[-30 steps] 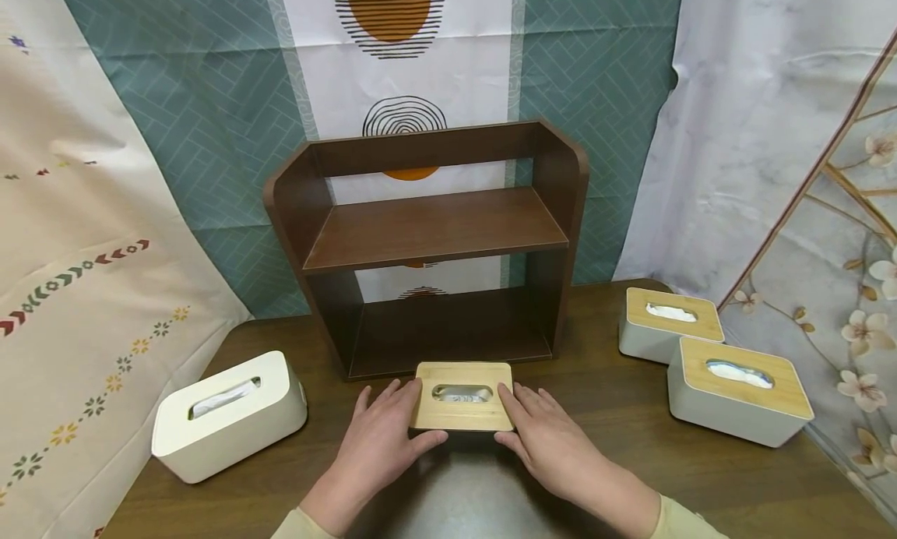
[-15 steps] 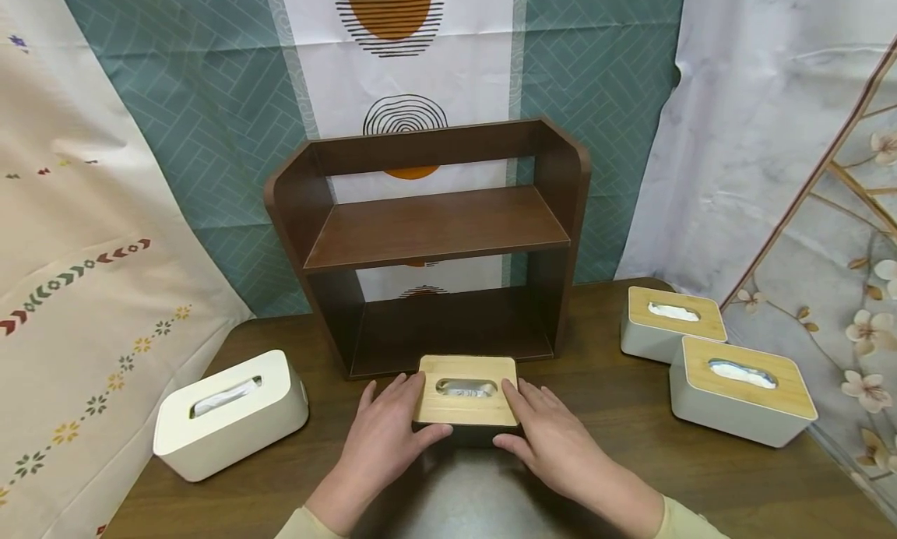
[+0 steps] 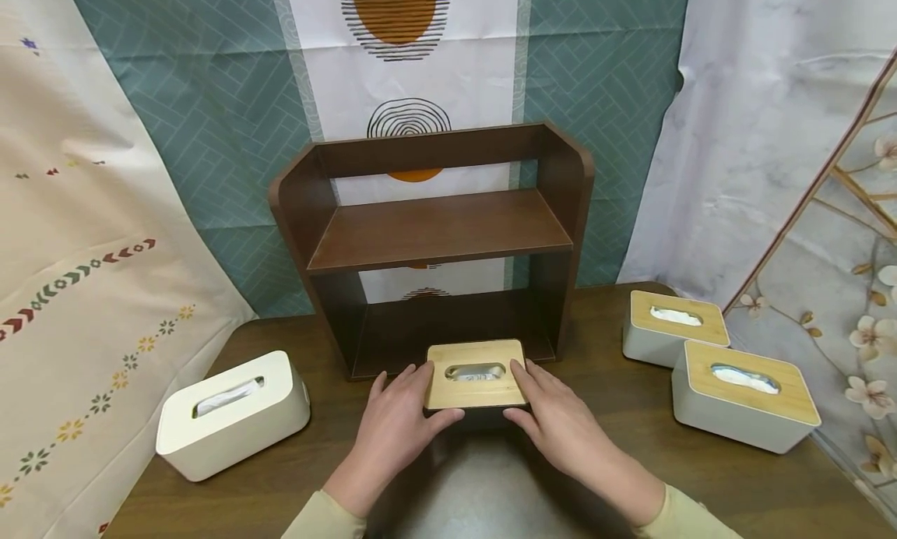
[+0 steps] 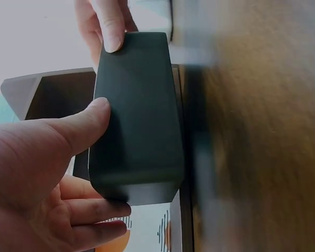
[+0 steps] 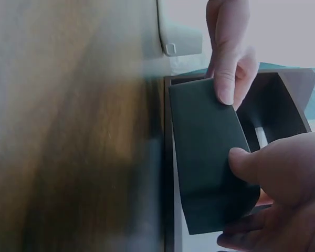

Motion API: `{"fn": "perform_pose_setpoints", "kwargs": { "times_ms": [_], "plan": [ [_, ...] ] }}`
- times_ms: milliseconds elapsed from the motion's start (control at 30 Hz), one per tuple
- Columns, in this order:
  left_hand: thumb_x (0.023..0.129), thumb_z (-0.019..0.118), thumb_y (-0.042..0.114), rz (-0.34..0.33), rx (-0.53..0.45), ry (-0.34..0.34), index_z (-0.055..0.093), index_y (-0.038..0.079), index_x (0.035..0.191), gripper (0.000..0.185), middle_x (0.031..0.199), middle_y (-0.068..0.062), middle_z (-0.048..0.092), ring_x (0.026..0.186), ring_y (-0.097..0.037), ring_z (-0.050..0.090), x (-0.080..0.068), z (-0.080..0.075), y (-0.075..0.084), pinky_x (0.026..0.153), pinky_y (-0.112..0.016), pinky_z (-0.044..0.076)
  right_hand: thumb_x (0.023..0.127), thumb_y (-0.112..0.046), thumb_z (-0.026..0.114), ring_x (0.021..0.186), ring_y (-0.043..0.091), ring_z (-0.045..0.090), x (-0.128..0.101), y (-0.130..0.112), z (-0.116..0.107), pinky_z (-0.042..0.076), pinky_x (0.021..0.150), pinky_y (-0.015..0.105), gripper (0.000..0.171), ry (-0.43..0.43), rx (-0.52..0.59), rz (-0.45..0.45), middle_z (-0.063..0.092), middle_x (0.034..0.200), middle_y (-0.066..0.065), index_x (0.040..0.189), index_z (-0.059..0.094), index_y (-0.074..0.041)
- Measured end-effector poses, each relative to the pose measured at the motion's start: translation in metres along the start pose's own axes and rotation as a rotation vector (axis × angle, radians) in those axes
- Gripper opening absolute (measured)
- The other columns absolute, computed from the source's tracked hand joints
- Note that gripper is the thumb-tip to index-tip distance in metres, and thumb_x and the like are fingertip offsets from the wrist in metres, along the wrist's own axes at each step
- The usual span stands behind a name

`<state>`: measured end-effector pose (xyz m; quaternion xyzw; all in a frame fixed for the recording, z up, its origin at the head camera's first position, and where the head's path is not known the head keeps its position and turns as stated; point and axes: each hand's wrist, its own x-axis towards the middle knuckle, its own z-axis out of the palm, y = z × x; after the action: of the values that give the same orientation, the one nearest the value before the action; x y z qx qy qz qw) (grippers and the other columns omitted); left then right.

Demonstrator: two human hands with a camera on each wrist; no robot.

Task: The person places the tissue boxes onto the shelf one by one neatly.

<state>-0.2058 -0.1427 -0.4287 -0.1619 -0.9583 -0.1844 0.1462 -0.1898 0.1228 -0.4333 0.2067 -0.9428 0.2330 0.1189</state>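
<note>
Both hands hold a tissue box with a light wooden lid (image 3: 476, 396) and a dark body (image 4: 136, 115), one at each end. My left hand (image 3: 394, 426) has its thumb on the dark front face and its fingers around the left end. On the other end, my right hand (image 3: 569, 424) grips likewise, thumb against the front (image 5: 210, 152). White tissue shows in the lid's oval slot. Just behind the box stands a dark brown two-level shelf (image 3: 441, 231); the lid overlaps its bottom board in the head view. Whether the box touches the table is hard to tell.
A white tissue box (image 3: 234, 430) lies at an angle on the left of the wooden table (image 3: 603, 477). To the right stand two grey tissue boxes with wooden lids, one farther back (image 3: 645, 344) and one nearer (image 3: 743, 414). Patterned cloths (image 3: 589, 79) hang around the table.
Both hands have carried the dark tissue box forward toward the shelf and slightly right. More of its front face showed half a second ago than now. The other boxes keep their places.
</note>
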Motion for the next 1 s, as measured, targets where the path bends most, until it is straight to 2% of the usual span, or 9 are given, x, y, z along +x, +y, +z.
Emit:
{"fn": "perform_pose_setpoints", "kwargs": {
  "times_ms": [300, 533, 633, 767, 833, 1000],
  "plan": [
    [0.086, 0.095, 0.052, -0.019, -0.032, 0.029, 0.066, 0.003, 0.146, 0.083, 0.138, -0.016, 0.074, 0.137, -0.04, 0.065, 0.017, 0.004, 0.004, 0.116, -0.074, 0.038, 0.105, -0.024, 0.078, 0.143, 0.053, 0.056, 0.013, 0.011, -0.007, 0.049, 0.111, 0.066, 0.069, -0.008, 0.031, 0.005, 0.05, 0.161, 0.035, 0.162, 0.05, 0.003],
    [0.087, 0.094, 0.053, -0.021, -0.038, 0.049, 0.063, 0.0, 0.149, 0.087, 0.14, -0.019, 0.073, 0.138, -0.041, 0.064, 0.029, 0.009, 0.006, 0.115, -0.072, 0.041, 0.105, -0.022, 0.079, 0.146, 0.052, 0.053, 0.024, 0.023, -0.007, 0.049, 0.111, 0.065, 0.073, 0.006, 0.077, 0.017, 0.044, 0.165, 0.035, 0.165, 0.045, 0.004],
    [0.087, 0.095, 0.049, -0.009, -0.053, 0.069, 0.063, -0.001, 0.148, 0.086, 0.135, -0.018, 0.075, 0.127, -0.038, 0.071, 0.035, 0.01, 0.006, 0.11, -0.066, 0.049, 0.105, -0.021, 0.078, 0.147, 0.051, 0.053, 0.029, 0.027, -0.006, 0.049, 0.112, 0.065, 0.073, 0.012, 0.09, 0.025, 0.043, 0.166, 0.034, 0.166, 0.044, 0.003],
    [0.089, 0.095, 0.045, -0.006, -0.101, 0.077, 0.061, -0.002, 0.148, 0.083, 0.131, -0.015, 0.076, 0.112, -0.033, 0.076, 0.042, 0.014, 0.006, 0.093, -0.054, 0.06, 0.106, -0.02, 0.078, 0.146, 0.05, 0.054, 0.035, 0.03, -0.006, 0.049, 0.111, 0.065, 0.071, 0.023, 0.105, 0.034, 0.044, 0.166, 0.033, 0.166, 0.045, 0.002],
    [0.09, 0.094, 0.044, -0.02, -0.129, 0.068, 0.06, -0.002, 0.15, 0.083, 0.135, -0.015, 0.074, 0.113, -0.033, 0.075, 0.045, 0.016, 0.006, 0.088, -0.052, 0.061, 0.106, -0.02, 0.078, 0.146, 0.049, 0.054, 0.037, 0.032, -0.007, 0.049, 0.112, 0.065, 0.072, 0.022, 0.115, 0.043, 0.043, 0.167, 0.033, 0.166, 0.045, 0.001],
    [0.091, 0.094, 0.041, -0.044, -0.185, 0.054, 0.056, -0.003, 0.153, 0.085, 0.144, -0.018, 0.07, 0.121, -0.035, 0.073, 0.051, 0.021, 0.006, 0.094, -0.054, 0.061, 0.106, -0.021, 0.078, 0.148, 0.049, 0.052, 0.042, 0.038, -0.006, 0.047, 0.114, 0.066, 0.073, 0.008, 0.13, 0.059, 0.042, 0.168, 0.032, 0.167, 0.043, 0.001]
  ]
}}
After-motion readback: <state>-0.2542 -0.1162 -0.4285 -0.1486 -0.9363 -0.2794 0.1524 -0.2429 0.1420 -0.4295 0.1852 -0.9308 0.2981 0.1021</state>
